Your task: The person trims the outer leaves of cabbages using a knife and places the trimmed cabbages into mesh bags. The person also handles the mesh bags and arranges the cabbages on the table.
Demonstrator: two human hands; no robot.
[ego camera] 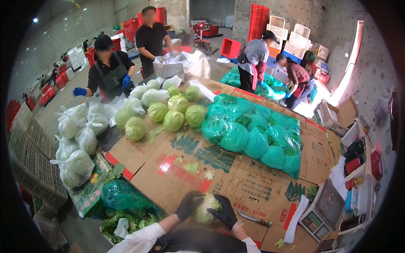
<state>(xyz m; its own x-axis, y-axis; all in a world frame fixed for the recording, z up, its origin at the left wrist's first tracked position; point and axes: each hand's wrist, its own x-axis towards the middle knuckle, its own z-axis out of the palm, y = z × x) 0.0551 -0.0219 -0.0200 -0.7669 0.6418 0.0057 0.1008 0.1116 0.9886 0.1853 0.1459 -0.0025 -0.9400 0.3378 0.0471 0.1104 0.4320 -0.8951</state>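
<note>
Between my two black-gloved hands, close to my apron, is a pale green cabbage (204, 209). My left hand (190, 205) grips it from the left side, and my right hand (224, 211) wraps its right side with the fingers spread over the top. Beneath it lies a work surface of flattened printed cardboard (152, 177). A knife (254, 217) rests on the cardboard to the right of my right hand. Torn leaf scraps (191, 167) are scattered ahead of my hands. Farther off sit several bare cabbages (174, 120), some others in white foam netting (153, 97).
A large clear bag of green-netted cabbages (253, 136) covers the table's right middle. Knotted bags of cabbage (76, 166) stand at left, above a bin of leaf trimmings (139, 221). At right is a digital scale (322, 210) beside a white net sleeve (296, 218). Co-workers (109, 68) stand beyond.
</note>
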